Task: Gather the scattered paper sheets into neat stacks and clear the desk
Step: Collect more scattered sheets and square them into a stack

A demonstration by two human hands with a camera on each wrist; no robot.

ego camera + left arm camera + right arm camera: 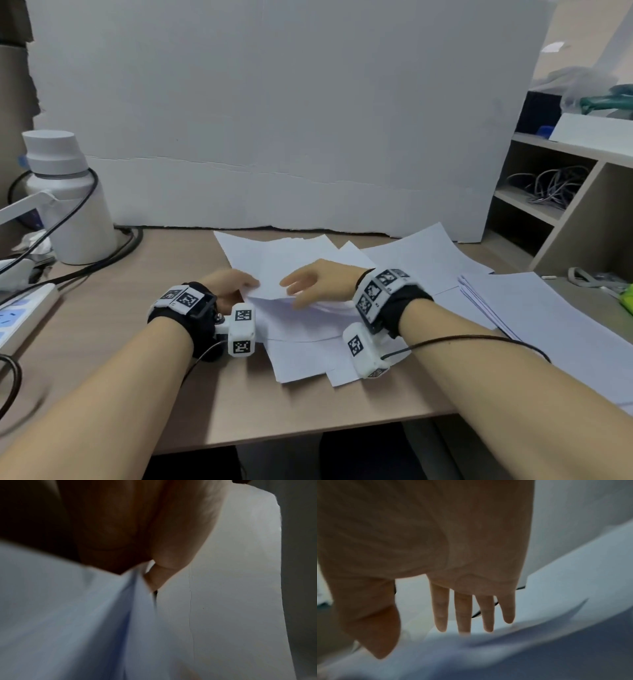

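Observation:
Several white paper sheets [301, 356] lie overlapped at loose angles in the middle of the tan desk [137, 342]. My left hand [245, 286] pinches the left edge of the top sheet [274, 263], whose near edge is raised off the pile. In the left wrist view the thumb [163, 574] presses into the fold of that sheet [68, 615]. My right hand [294, 291] reaches over the same sheet from the right. Its fingers [464, 615] are straight and spread over the paper [539, 649]. A squared stack of sheets [531, 315] lies at the desk's right.
A white bottle [68, 198] stands at the back left, with black cables [85, 267] and a power strip [20, 308] beside it. A white board [274, 120] closes the back. Wooden shelves [565, 205] holding cables rise at the right, and a green object [628, 298] sits at the edge.

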